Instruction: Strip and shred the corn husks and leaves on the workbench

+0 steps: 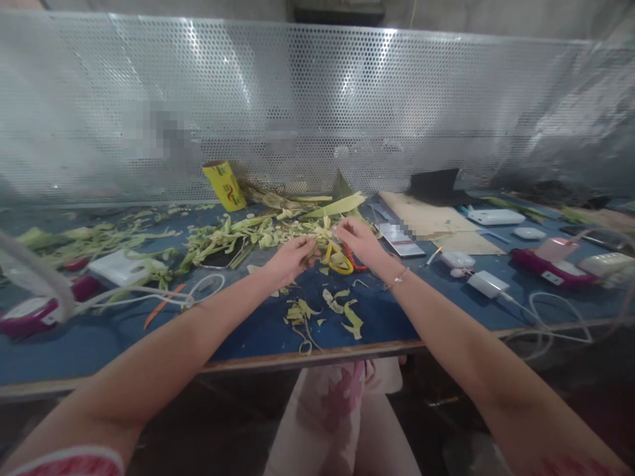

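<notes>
Above the middle of the blue tabletop, my left hand (296, 256) and my right hand (358, 237) work close together with fingers pinched. Between their fingertips is a pale yellow-green plant piece (323, 231), its petal-like ends spread out. My fingers partly hide it, and its lower part blends into the scraps behind. Just under my right hand lie scissors (342, 268) with yellow and red handle loops. Torn leaf scraps (300, 309) are scattered on the table in front of my hands. A heap of green leaf strips and stems (223, 241) spreads behind my left hand.
A yellow cylindrical container (225, 186) leans by the perforated metal screen (317, 106). To the right are a phone (401, 239), brown cardboard (426, 215), a white charger (489, 284) with looped cable and a purple-based device (550, 270). An orange strip (163, 306) lies left.
</notes>
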{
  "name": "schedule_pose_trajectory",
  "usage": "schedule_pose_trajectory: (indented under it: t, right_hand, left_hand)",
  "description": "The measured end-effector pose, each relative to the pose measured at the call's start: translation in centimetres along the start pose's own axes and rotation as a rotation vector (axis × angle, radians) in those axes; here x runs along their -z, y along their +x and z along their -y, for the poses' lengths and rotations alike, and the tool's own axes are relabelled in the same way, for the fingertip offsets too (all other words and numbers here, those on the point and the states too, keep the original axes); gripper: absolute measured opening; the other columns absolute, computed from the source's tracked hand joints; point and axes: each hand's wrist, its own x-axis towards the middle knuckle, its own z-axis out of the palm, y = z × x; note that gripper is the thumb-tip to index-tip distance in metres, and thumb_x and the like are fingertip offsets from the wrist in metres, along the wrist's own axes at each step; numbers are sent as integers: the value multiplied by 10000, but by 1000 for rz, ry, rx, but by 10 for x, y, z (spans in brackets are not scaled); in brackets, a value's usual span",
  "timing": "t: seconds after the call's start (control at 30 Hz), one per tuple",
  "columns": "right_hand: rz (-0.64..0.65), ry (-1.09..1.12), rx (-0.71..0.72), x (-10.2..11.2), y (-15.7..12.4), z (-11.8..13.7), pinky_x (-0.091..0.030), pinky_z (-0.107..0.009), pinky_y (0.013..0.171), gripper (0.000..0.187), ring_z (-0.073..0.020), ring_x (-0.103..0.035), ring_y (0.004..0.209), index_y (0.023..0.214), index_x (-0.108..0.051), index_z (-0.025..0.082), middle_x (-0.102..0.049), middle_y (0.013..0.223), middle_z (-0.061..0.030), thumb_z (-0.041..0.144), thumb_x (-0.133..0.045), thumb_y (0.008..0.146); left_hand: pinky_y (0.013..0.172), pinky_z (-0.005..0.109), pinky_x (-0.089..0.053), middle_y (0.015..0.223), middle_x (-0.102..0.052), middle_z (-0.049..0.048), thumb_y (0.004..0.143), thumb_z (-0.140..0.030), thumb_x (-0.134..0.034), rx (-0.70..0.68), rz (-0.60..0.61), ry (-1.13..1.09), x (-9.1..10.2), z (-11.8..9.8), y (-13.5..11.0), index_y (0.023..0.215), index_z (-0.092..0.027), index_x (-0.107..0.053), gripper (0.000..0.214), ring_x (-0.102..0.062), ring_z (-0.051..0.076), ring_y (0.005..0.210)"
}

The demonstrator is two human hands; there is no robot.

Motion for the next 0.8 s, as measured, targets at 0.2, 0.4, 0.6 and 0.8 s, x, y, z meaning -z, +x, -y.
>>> schedule_pose_trajectory:
  t: [0.2, 0.4, 0.6, 0.8]
  right_hand:
    - [119, -259, 77, -2, 1, -1, -343, -243, 621, 255, -123, -482, 646, 724, -550, 158, -560, 690, -2, 373, -450, 818]
    - [196, -427, 221, 3, 4, -4, -345, -231, 626, 273, -128, -504, 672, 719, -570, 151, -585, 708, -21, 336, -421, 853]
    - [169, -653, 41, 21, 10, -15, -367, -238, 657, 195, -146, -553, 723, 778, -612, 147, -634, 784, -54, 202, -431, 826]
    - [313, -922, -206, 16, 9, -26, -386, -270, 622, 245, -213, -597, 750, 758, -621, 150, -657, 791, -108, 361, -502, 795]
  left_hand:
    - [587, 209, -422, 662, -570, 9, 726, -277, -649, -15, 17, 23, -6, 1, 0, 736, -147, -481, 212, -537, 87, 589]
    - [557, 235, -425, 588, -505, -26, 739, -275, -633, 95, 75, -75, -13, -4, -9, 759, -166, -445, 219, -465, 74, 488]
    - [493, 200, -349, 606, -457, -32, 783, -314, -586, -4, 6, 35, -2, 1, 0, 696, -172, -399, 250, -383, 53, 483]
    - [501, 216, -330, 617, -474, -23, 779, -200, -558, -135, -212, 142, 6, 3, 9, 684, -174, -396, 189, -397, 64, 504]
